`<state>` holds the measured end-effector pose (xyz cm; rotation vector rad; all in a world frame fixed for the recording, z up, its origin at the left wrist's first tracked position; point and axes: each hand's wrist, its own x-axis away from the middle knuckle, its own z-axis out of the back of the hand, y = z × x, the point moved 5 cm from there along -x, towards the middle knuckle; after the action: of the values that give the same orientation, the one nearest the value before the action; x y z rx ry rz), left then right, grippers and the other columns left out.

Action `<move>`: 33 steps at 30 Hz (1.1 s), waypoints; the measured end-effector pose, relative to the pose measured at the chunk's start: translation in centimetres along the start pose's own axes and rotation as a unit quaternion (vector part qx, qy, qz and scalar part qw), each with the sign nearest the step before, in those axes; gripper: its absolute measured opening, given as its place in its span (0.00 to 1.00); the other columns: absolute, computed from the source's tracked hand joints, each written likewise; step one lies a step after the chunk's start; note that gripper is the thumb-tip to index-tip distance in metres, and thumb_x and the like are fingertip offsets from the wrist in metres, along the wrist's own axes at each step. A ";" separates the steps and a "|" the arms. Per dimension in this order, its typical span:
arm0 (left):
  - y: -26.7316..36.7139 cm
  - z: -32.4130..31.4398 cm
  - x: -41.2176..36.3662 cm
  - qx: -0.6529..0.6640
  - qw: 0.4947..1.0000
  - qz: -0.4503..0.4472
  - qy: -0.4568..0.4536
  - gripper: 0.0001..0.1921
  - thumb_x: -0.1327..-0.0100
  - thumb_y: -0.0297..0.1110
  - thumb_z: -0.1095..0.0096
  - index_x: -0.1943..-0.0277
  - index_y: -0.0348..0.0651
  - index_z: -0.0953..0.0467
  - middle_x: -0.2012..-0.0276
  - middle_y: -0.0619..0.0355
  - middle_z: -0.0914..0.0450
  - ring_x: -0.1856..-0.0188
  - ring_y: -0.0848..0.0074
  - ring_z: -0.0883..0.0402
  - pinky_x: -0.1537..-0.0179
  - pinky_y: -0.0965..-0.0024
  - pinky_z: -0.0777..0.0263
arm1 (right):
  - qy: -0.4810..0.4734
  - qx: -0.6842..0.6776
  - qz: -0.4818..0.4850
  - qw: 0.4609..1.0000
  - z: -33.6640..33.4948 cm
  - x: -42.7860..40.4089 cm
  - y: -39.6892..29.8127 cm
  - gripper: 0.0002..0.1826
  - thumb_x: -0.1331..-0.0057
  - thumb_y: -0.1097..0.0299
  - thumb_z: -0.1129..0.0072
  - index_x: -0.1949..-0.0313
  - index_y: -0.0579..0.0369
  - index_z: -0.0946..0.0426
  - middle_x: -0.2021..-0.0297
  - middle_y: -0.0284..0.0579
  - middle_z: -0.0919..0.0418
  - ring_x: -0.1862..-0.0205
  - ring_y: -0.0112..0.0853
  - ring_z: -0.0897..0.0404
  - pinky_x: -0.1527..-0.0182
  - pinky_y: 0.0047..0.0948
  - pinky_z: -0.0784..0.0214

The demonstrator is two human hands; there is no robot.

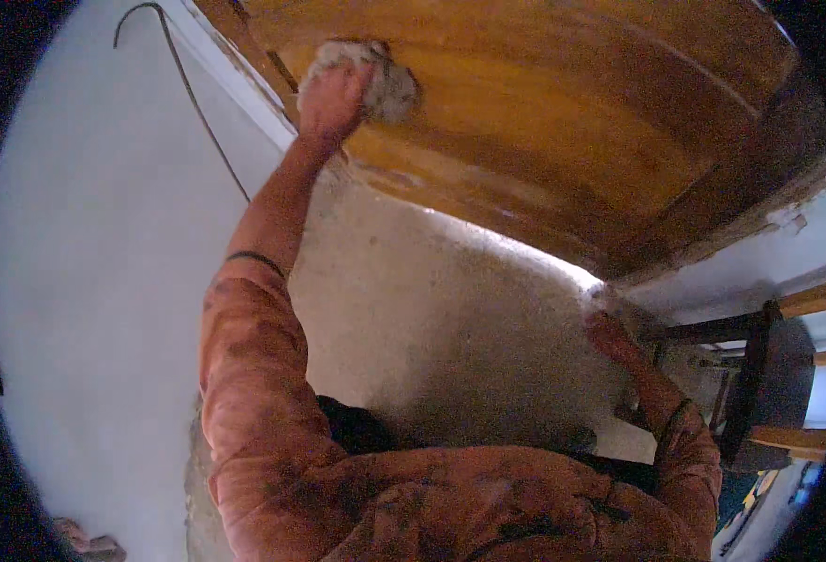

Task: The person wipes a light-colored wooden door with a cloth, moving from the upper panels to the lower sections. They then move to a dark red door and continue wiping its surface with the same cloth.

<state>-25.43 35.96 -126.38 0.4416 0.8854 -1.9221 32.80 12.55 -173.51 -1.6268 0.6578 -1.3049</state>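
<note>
My left hand (335, 102) is stretched out and presses a crumpled greyish cloth (392, 88) against a brown wooden door (525, 105). The cloth sits low on the door, close to its left edge. My right hand (608, 336) hangs low near the door's bottom right corner, dim and blurred. Its fingers do not show clearly, and I cannot tell whether it holds anything. Bright light comes through the gap under the door.
A white wall (103, 211) with a dark hanging cable (202, 116) runs along the left. Underfoot is a worn concrete floor (385, 302). Dark wooden furniture (746, 379) stands close on the right, beyond my right arm. Some fabric (89, 541) lies at the lower left.
</note>
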 end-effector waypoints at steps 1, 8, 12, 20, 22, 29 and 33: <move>-0.9 -0.8 0.5 0.013 0.999 0.034 -0.022 0.32 0.51 0.32 0.32 0.40 0.47 0.32 0.53 0.46 0.24 0.54 0.54 0.22 0.58 0.52 0.26 | 0.005 0.008 -0.009 1.000 -0.1 0.4 -0.1 0.15 0.32 0.60 0.42 0.50 0.52 0.25 0.51 0.42 0.24 0.53 0.34 0.23 0.50 0.39 0.29; -12.6 -7.5 5.2 0.040 0.961 0.248 0.118 0.40 0.54 0.45 0.24 0.38 0.44 0.34 0.45 0.43 0.27 0.45 0.49 0.27 0.48 0.48 0.29 | 0.013 -0.047 -0.050 0.998 0.3 2.8 -0.2 0.18 0.33 0.59 0.40 0.48 0.55 0.27 0.53 0.43 0.22 0.56 0.34 0.22 0.53 0.38 0.27; -12.2 -8.9 6.2 0.156 0.914 0.274 0.254 0.48 0.57 0.51 0.23 0.35 0.41 0.39 0.43 0.36 0.32 0.43 0.43 0.30 0.43 0.47 0.33 | 0.017 0.061 -0.066 0.996 -0.7 4.4 -0.2 0.21 0.34 0.59 0.39 0.46 0.55 0.28 0.54 0.44 0.22 0.57 0.33 0.21 0.55 0.38 0.26; -0.7 -10.7 5.8 0.169 0.894 0.403 0.099 0.52 0.55 0.44 0.27 0.29 0.35 0.48 0.39 0.28 0.42 0.41 0.40 0.35 0.38 0.49 0.38 | -0.006 -0.052 -0.154 0.987 -1.7 3.0 4.2 0.27 0.35 0.57 0.37 0.40 0.54 0.32 0.52 0.41 0.23 0.55 0.34 0.21 0.55 0.37 0.26; 6.6 -10.7 5.7 0.233 0.862 0.440 0.093 0.52 0.54 0.42 0.28 0.29 0.33 0.49 0.36 0.28 0.44 0.37 0.40 0.38 0.35 0.50 0.41 | -0.005 -0.199 -0.170 0.965 -2.2 2.5 4.4 0.26 0.35 0.58 0.37 0.41 0.54 0.31 0.52 0.40 0.23 0.56 0.34 0.21 0.56 0.36 0.26; 35.7 -12.4 6.7 0.474 0.773 0.416 -0.067 0.54 0.56 0.41 0.23 0.29 0.35 0.51 0.30 0.27 0.53 0.29 0.35 0.55 0.30 0.43 0.54 | -0.033 0.266 -0.160 0.950 -8.8 2.3 -5.2 0.22 0.34 0.64 0.40 0.43 0.54 0.30 0.52 0.42 0.23 0.57 0.32 0.21 0.57 0.33 0.25; 44.6 -8.8 4.8 0.362 0.906 0.220 0.011 0.31 0.42 0.37 0.38 0.35 0.40 0.36 0.41 0.36 0.32 0.36 0.41 0.37 0.36 0.41 0.44 | -0.077 0.179 -0.105 0.975 -9.4 2.4 -6.1 0.21 0.33 0.65 0.41 0.43 0.56 0.30 0.54 0.43 0.22 0.56 0.31 0.21 0.57 0.32 0.25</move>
<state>10.44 26.28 -153.03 1.0082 0.0207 -1.7571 23.83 10.10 -166.86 -1.5053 0.1461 -1.3406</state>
